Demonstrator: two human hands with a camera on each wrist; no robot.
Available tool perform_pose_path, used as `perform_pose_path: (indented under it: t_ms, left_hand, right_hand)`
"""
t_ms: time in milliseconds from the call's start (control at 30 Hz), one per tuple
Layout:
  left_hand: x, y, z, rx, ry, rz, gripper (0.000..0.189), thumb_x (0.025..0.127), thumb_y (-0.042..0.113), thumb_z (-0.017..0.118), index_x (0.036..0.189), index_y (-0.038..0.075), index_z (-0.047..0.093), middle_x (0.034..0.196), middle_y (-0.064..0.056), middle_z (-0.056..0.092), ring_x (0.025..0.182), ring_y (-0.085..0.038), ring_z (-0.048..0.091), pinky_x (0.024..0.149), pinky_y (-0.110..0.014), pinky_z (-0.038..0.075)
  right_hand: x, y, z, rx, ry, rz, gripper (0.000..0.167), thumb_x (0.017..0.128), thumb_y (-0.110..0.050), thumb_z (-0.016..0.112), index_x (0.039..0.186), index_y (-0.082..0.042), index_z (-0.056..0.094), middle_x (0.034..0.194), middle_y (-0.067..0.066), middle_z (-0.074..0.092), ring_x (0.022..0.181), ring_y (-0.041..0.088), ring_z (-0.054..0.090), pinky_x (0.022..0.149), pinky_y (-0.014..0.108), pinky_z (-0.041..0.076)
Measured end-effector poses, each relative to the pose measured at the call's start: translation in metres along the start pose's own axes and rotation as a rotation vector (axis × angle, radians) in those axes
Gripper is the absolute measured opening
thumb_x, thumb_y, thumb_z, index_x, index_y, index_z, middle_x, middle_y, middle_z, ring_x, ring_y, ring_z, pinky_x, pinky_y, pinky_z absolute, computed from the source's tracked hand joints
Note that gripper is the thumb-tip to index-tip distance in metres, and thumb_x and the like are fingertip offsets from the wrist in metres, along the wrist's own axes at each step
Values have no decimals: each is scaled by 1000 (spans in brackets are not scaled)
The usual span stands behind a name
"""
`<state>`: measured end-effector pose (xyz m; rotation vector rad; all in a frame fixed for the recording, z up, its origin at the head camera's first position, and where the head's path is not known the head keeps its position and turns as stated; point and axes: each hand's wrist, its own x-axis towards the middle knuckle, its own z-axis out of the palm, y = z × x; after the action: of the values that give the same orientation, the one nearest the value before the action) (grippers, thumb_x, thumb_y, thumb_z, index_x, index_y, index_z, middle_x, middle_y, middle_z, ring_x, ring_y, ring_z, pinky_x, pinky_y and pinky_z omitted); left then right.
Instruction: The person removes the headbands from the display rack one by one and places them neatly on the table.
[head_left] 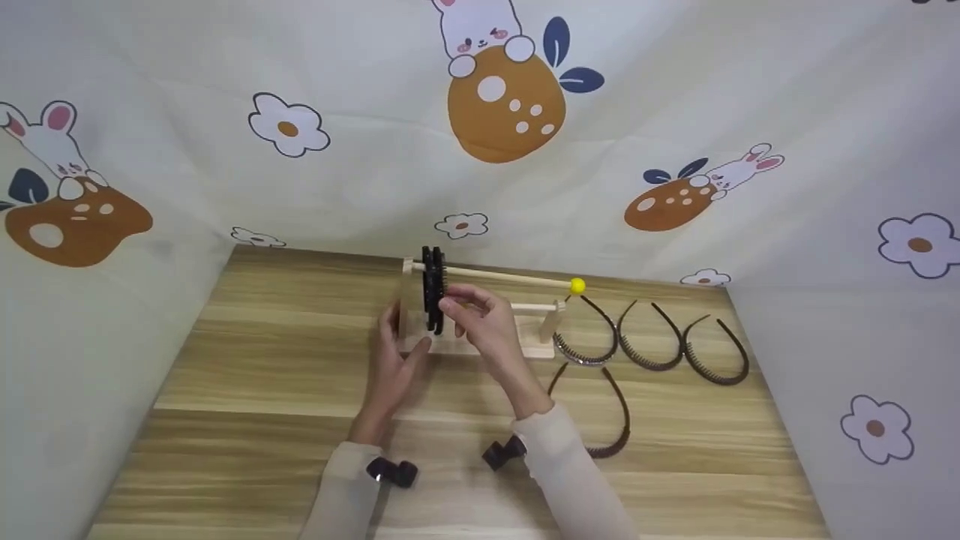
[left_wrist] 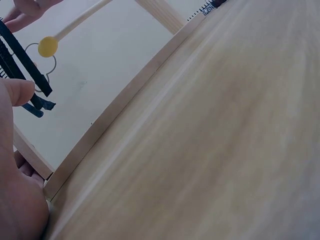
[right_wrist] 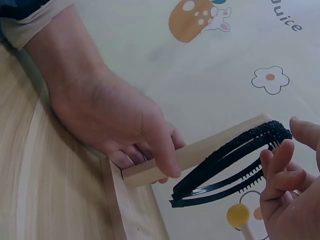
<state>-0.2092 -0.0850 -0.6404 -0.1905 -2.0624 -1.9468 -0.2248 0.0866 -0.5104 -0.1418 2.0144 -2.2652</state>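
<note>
A wooden rack (head_left: 536, 346) stands on the table, with a long upper rod (head_left: 510, 277) tipped by a yellow ball (head_left: 577, 286). At least two black toothed headbands (head_left: 433, 289) hang close together near that rod's left end. My left hand (head_left: 394, 367) grips the rack's left post (right_wrist: 195, 151), its thumb in front and fingers behind. Beside the headbands is my right hand (head_left: 484, 322), its fingers loosely bent and the tips at the headbands' toothed edge (right_wrist: 250, 176). Whether those fingertips touch the teeth is hard to tell.
On the table's right side lie several dark headbands, among them a sparkly one (head_left: 589, 358), a plain one (head_left: 651, 364) and another (head_left: 724, 379). One more headband (head_left: 626, 420) is partly behind the right sleeve. A patterned cloth (head_left: 360, 187) encloses the wooden tabletop (head_left: 247, 420).
</note>
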Motion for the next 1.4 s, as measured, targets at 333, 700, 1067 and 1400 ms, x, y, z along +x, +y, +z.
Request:
perform_pose_path:
  t_ms: [333, 700, 1067, 1400]
  left_hand:
    - [0, 0, 1, 17, 13, 37, 77, 105, 3, 73, 166, -6, 28, 167, -40, 35, 155, -59, 37, 121, -74, 43]
    - [1, -3, 0, 22, 16, 47, 78, 105, 4, 74, 166, -8, 27, 168, -39, 34, 156, -57, 38, 129, -71, 34]
    - [1, 0, 1, 40, 11, -6, 81, 104, 5, 74, 167, -7, 25, 169, -37, 33, 156, -55, 38, 132, -67, 31]
    - [0, -2, 1, 55, 30, 62, 78, 101, 1, 74, 164, -10, 29, 163, -40, 40, 150, -58, 44, 127, -72, 36]
  right_hand:
    - [6, 4, 8, 16, -13, -23, 26, 95, -4, 83, 118, 9, 76, 95, -2, 77, 68, 7, 59, 58, 18, 47]
    - [4, 1, 7, -4, 14, -6, 23, 98, -1, 80, 118, 9, 77, 86, 0, 77, 64, 8, 61, 50, 15, 41]
    - [0, -7, 3, 15, 52, -39, 19, 101, 1, 77, 117, 10, 75, 90, 2, 76, 64, 8, 60, 51, 15, 42]
    - [-4, -12, -1, 9, 63, -91, 22, 101, 2, 76, 120, 12, 74, 97, 13, 80, 64, 8, 65, 51, 16, 47]
